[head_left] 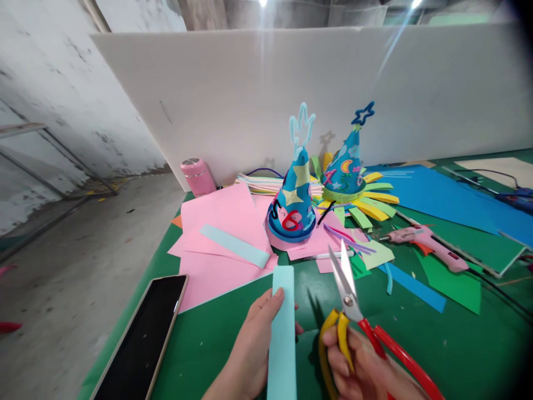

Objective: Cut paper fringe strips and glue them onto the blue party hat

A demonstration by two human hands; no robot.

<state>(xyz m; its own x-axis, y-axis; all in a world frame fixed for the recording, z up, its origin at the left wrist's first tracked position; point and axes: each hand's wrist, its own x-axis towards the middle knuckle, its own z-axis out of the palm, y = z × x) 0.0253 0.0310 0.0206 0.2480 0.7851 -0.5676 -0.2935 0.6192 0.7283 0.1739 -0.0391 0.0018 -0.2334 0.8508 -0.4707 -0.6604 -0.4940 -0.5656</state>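
My left hand (260,328) is closed around a long light-blue paper strip (283,344), the thumb pressed on its face near the top end. In my right hand (362,361) is a pair of scissors (348,301) with red and yellow handles. Their blades point up and stand slightly apart, to the right of the strip and not touching it. Another light-blue strip (235,245) lies on pink paper (208,278) beyond my left hand. Past the scissors stands a blue cone party hat (296,194) with a pale-blue pipe-cleaner crown on top.
A second cone hat (345,164) stands behind, with yellow and green paper strips around it. At right lie a pink glue gun (433,244), its cord, and blue paper (437,191). A phone (141,339) rests at the table's left edge, and a pink bottle (197,178) stands farther back.
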